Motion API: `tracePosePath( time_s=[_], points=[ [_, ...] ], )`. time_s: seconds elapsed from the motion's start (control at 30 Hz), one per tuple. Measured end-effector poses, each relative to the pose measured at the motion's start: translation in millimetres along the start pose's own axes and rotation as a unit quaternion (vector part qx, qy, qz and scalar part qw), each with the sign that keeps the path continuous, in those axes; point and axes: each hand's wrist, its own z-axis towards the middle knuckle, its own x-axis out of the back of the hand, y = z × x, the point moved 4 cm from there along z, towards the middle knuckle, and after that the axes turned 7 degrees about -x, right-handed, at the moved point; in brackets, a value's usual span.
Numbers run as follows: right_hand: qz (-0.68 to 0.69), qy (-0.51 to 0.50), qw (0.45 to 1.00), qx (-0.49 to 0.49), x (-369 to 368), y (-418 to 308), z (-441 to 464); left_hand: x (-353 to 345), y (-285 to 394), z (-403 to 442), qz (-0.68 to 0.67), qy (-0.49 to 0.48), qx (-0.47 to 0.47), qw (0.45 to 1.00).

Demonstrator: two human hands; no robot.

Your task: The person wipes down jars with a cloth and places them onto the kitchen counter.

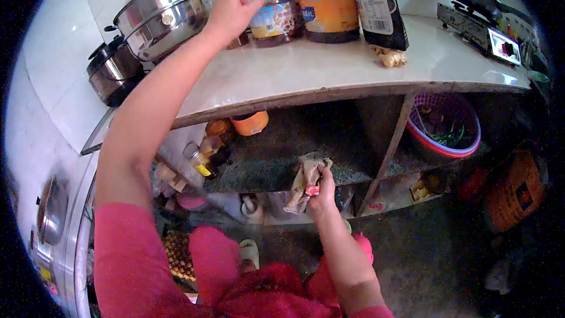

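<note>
My left hand [237,7] reaches over the counter and has its fingers at the orange lid of a labelled jar [274,19], which stands upright. Beside that jar is a larger one with a yellow lid and orange label [329,12]. Lower down, in front of the shelf opening, my right hand [322,191] is closed around a crumpled beige cloth [307,175]. A small red and white patch shows at the cloth near the fingers.
Steel pots [168,20] stand at the back left of the counter [329,65]. Right of the jars are a black packet [379,12] and ginger [389,56]. A gas stove [465,23] is far right. Below, shelves hold jars [250,122] and a purple basket [444,126].
</note>
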Motion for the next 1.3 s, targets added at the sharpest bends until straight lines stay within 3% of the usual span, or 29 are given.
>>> tracePosePath(
  time_s=[0.1, 0.23, 0.33, 0.4, 0.47, 0.53, 0.57, 0.63, 0.7, 0.8, 0.87, 0.9, 0.97, 1.0, 1.13, 1.23, 1.3],
  points=[
    [-0.022, 0.017, 1.0, 0.005, -7.1, -0.8, -13.4, -41.3, -29.6, 47.2, -0.051, 0.036, 0.056, 0.996],
    [-0.022, 0.031, 0.999, 0.032, -25.4, 0.3, -19.8, -69.2, 9.1, 87.3, -0.053, 0.031, 0.065, 0.996],
    [-0.08, 0.03, 0.996, 0.035, -40.0, -8.4, -36.5, -51.9, 45.6, 83.5, 0.165, 0.047, 0.133, 0.976],
    [-0.066, 0.029, 0.996, 0.049, -39.7, -6.4, -31.4, -96.4, -52.9, 112.6, 0.229, -0.022, 0.118, 0.966],
    [-0.062, 0.037, 0.997, 0.04, -42.5, -9.1, -28.2, -117.7, -104.2, 119.7, 0.202, -0.112, 0.154, 0.961],
    [-0.064, 0.028, 0.997, 0.037, -44.6, -9.2, -26.7, -122.1, -110.8, 106.6, 0.079, -0.222, 0.244, 0.941],
    [-0.058, 0.032, 0.997, 0.045, -46.8, -11.1, -27.2, -119.3, -104.5, 93.0, 0.039, -0.165, 0.231, 0.958],
    [-0.051, 0.023, 0.997, 0.052, -49.4, -15.3, -28.2, -125.6, -117.0, 97.3, 0.037, -0.178, 0.246, 0.952],
    [-0.05, 0.023, 0.997, 0.06, -43.5, -16.8, -29.0, -138.2, -137.4, 100.0, 0.109, -0.151, 0.234, 0.954],
    [-0.055, 0.03, 0.995, 0.073, -43.3, -17.5, -29.8, -149.8, -148.9, 108.5, 0.213, -0.005, 0.098, 0.972],
    [-0.055, 0.051, 0.994, 0.077, -48.9, -18.8, -36.4, -125.6, -76.6, 113.5, 0.118, 0.131, -0.075, 0.982],
    [-0.045, 0.042, 0.995, 0.076, -50.8, -17.5, -37.3, -124.5, -35.4, 110.8, 0.089, 0.139, -0.051, 0.985],
    [-0.057, 0.032, 0.995, 0.074, -53.2, -12.2, -38.3, -155.7, -21.4, 127.3, -0.185, 0.035, 0.004, 0.982],
    [-0.064, 0.027, 0.995, 0.073, -54.2, -9.7, -39.1, -161.6, -10.8, 127.0, -0.243, -0.007, 0.053, 0.968],
    [-0.07, 0.023, 0.996, 0.058, -60.0, -1.0, -49.7, -151.9, 31.2, 109.7, -0.253, -0.047, 0.163, 0.953],
    [-0.093, 0.021, 0.993, 0.071, -57.1, 0.6, -51.5, -151.2, 25.9, 111.7, -0.198, -0.011, 0.149, 0.969],
    [-0.118, 0.038, 0.99, 0.071, -53.9, -1.6, -49.3, -146.3, 4.3, 125.2, -0.208, -0.076, 0.14, 0.965]
  ],
)
